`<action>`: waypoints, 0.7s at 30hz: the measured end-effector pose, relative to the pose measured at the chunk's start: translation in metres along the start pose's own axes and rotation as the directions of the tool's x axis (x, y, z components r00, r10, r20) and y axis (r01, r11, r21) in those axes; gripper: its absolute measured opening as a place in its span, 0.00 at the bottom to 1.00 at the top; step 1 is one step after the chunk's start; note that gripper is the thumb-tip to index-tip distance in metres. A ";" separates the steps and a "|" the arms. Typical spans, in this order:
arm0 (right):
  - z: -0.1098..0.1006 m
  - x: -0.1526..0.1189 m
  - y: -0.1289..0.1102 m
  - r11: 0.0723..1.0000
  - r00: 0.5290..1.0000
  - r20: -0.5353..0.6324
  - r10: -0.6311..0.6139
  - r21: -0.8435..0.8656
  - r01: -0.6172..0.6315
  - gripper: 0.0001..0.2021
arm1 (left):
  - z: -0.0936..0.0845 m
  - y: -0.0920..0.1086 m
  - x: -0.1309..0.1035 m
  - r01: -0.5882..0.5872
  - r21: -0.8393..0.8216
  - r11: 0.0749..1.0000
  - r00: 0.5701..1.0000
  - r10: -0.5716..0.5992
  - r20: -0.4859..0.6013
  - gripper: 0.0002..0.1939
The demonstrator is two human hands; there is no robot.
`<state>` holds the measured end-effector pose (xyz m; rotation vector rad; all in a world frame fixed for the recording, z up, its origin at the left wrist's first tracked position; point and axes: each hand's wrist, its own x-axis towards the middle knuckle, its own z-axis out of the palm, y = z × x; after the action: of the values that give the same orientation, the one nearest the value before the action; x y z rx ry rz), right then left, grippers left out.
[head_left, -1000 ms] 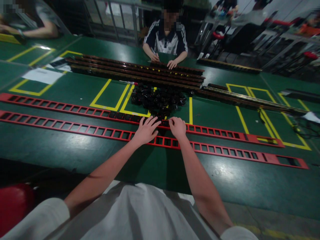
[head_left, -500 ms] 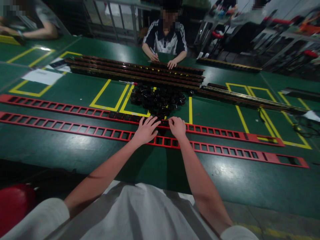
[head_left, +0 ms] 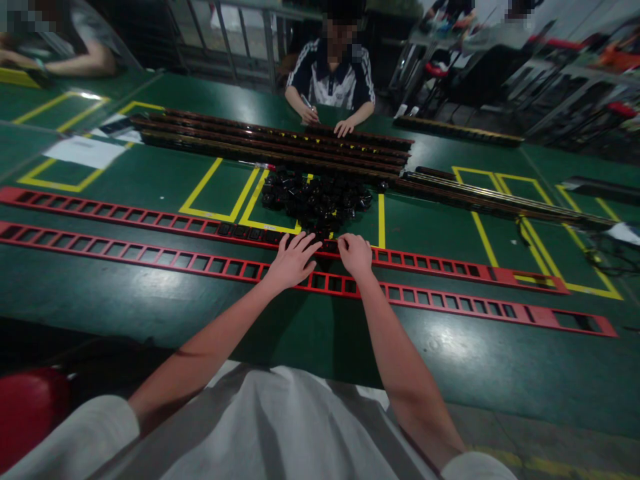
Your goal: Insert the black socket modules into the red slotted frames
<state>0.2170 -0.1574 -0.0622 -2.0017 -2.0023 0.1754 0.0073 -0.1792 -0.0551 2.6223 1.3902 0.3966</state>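
Note:
Two long red slotted frames lie side by side across the green table, the far frame (head_left: 425, 262) and the near frame (head_left: 435, 299). Small black parts (head_left: 247, 233) fill several slots of the far one, left of my hands. My left hand (head_left: 294, 259), fingers spread, rests on the far frame. Just right of it, my right hand (head_left: 355, 255) has its fingers curled together at the same frame; whatever they pinch is too small to make out. A heap of black parts (head_left: 317, 200) lies beyond both hands.
Long dark rails (head_left: 270, 143) are stacked behind the heap, with more rails (head_left: 500, 193) to the right. Across the table a person (head_left: 330, 80) holds a pen over them. White paper (head_left: 87, 153) lies at left, a cable (head_left: 607, 260) at right.
The person across the table has shifted the pen hand slightly. My two hands are in almost the same place.

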 end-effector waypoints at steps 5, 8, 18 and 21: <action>0.000 0.001 0.000 1.000 1.000 0.015 0.004 0.001 -0.004 0.14 | 0.000 0.000 0.000 0.000 -0.011 1.000 1.000 0.000 -0.001 0.27; 0.000 0.000 0.001 1.000 1.000 0.013 0.000 0.005 0.000 0.14 | -0.001 0.000 0.000 -0.001 -0.019 1.000 1.000 0.001 -0.004 0.27; 0.000 0.000 0.001 1.000 1.000 0.005 -0.005 0.005 0.005 0.14 | -0.002 0.001 0.000 0.006 -0.025 1.000 1.000 -0.005 0.009 0.27; 0.001 0.000 0.001 1.000 1.000 0.005 -0.005 0.000 0.005 0.14 | -0.002 0.001 0.000 0.006 -0.019 1.000 1.000 -0.006 0.014 0.27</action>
<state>0.2175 -0.1574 -0.0632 -1.9980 -2.0098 0.1793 0.0074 -0.1795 -0.0530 2.5998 1.3824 0.3883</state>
